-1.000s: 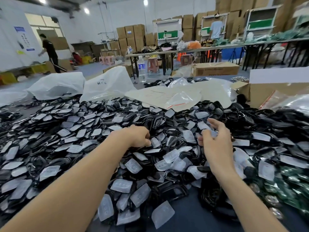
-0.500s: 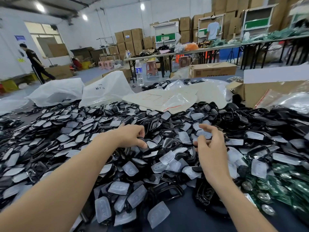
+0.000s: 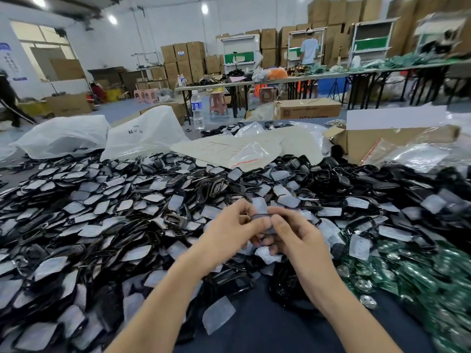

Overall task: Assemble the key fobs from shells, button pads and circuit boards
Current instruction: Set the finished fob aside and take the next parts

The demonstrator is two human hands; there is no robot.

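Grey button pad (image 3: 260, 215), one, pinched by left hand (image 3: 229, 234) and right hand (image 3: 299, 236).

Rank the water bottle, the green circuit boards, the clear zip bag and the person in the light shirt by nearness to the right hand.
1. The green circuit boards, just right of the right hand, which pinches a dark part.
2. The clear zip bag, ahead, up the table.
3. The water bottle, past the table, to the left.
4. The person in the light shirt, farthest back.

White-painted walls (image 3: 158, 26); bright window (image 3: 43, 44) at left; round ceiling lamps (image 3: 204, 8) lit. Brown cardboard boxes (image 3: 183, 57) stacked along back wall. Long black-legged folding tables (image 3: 229, 84); pink plastic stool (image 3: 218, 103) on blue-grey floor (image 3: 117, 112).
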